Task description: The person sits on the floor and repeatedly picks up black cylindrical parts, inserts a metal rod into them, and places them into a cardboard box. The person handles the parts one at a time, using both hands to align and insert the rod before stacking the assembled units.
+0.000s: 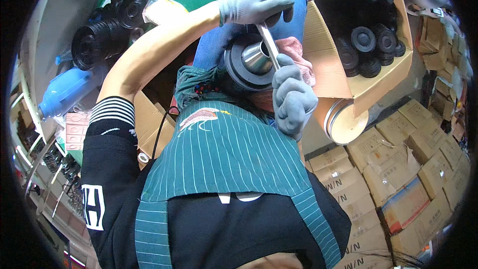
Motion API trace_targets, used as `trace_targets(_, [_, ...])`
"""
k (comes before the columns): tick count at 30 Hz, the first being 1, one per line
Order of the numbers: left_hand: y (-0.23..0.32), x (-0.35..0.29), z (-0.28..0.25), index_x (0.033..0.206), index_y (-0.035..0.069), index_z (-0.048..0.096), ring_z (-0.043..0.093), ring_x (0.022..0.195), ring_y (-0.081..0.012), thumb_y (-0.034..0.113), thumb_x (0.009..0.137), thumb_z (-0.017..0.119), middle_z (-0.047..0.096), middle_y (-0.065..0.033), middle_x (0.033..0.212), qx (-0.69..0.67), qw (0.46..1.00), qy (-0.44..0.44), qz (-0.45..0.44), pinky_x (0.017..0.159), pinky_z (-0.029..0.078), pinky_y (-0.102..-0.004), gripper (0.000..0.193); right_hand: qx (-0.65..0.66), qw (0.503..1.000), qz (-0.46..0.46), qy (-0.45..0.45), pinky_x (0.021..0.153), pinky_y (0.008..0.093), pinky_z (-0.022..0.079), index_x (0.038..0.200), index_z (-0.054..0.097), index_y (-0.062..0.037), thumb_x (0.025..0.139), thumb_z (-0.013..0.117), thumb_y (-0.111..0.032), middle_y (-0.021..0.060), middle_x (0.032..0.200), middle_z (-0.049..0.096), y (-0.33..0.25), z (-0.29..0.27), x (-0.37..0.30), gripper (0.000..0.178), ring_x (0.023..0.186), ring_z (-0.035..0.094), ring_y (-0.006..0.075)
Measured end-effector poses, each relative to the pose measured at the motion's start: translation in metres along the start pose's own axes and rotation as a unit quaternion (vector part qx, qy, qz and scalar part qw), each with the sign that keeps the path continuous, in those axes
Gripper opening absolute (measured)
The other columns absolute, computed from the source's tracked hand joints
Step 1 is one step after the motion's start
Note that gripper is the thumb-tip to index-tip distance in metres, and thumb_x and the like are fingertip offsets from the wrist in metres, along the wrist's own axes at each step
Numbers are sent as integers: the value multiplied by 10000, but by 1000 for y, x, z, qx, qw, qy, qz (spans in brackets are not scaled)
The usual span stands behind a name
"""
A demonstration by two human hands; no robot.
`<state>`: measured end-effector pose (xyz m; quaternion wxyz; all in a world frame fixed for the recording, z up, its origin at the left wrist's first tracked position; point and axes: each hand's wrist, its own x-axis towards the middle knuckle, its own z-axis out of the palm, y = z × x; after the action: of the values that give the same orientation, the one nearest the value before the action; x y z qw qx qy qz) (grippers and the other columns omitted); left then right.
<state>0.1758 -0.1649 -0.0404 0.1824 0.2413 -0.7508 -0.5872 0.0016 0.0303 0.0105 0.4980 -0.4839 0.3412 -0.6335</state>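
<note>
My left hand (256, 4), in a grey glove, bends its fingers down over the upper end of a flat silvery metal bar (269, 45). Around the bar's lower end closes my right hand (294, 97), gloved the same way; the bar's exact kind does not show. Just left of the bar, a black round stepped part (239, 72) rests in my lap, with a shiny metal cylinder (255, 59) standing out of its middle. A pink cloth (300, 60) lies beside it, partly behind the bar and my right hand.
An open cardboard box (381, 87) with several black round parts (363, 39) stands at the right. More black discs (89, 45) are stacked at the left near a blue plastic container (67, 89). Cardboard cartons (398, 169) cover the lower right, below a round tin (348, 124).
</note>
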Motion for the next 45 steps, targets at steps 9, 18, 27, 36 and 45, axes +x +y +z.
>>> trace_targets(9, [-12, 2, 9, 1002, 54, 701, 622, 585, -162, 448, 1186, 328, 614, -62, 640, 23, 996, 65, 50, 576, 504, -326, 572, -167, 979, -36, -115, 1140, 581, 412, 563, 421, -99, 766, 614, -100, 12, 617, 450, -12, 6, 16, 280, 727, 492, 220])
trace_targets(18, [3, -42, -25, 900, 61, 779, 645, 669, -164, 611, 1105, 505, 698, -58, 747, 27, 991, 119, -48, 664, 536, -366, 648, -186, 967, -23, -170, 1202, 535, 415, 1336, 659, 31, 750, 676, -80, 158, 1362, 689, -8, -15, 38, 596, 1298, 636, 325])
trace_targets(27, [-120, -122, -78, 1411, 195, 636, 741, 995, -419, 604, 1029, 601, 758, -233, 1141, 373, 792, 396, -279, 798, 594, -513, 561, -431, 865, 144, -213, 1262, 514, 360, 1548, 515, -21, 656, 984, -259, 281, 1565, 508, -4, -1, 18, 1036, 1486, 473, 462])
trace_targets(36, [-77, -121, -59, 1509, 13, 535, 585, 1335, -454, 418, 949, 740, 604, -290, 1441, 436, 766, 428, -201, 1061, 513, -531, 721, -385, 919, 66, -51, 1226, 448, 420, 1489, 616, 2, 642, 1025, -236, 232, 1621, 510, -30, -8, 37, 970, 1494, 499, 325])
trace_targets(45, [-12, -129, -7, 1271, 146, 620, 436, 1484, -555, 374, 776, 949, 368, -339, 1629, -73, 886, 440, 124, 1209, 384, -636, 636, 181, 932, 299, 92, 1106, 297, 529, 1493, 565, 38, 1133, 571, -339, 80, 1446, 660, 103, -49, 124, 522, 1342, 618, 170])
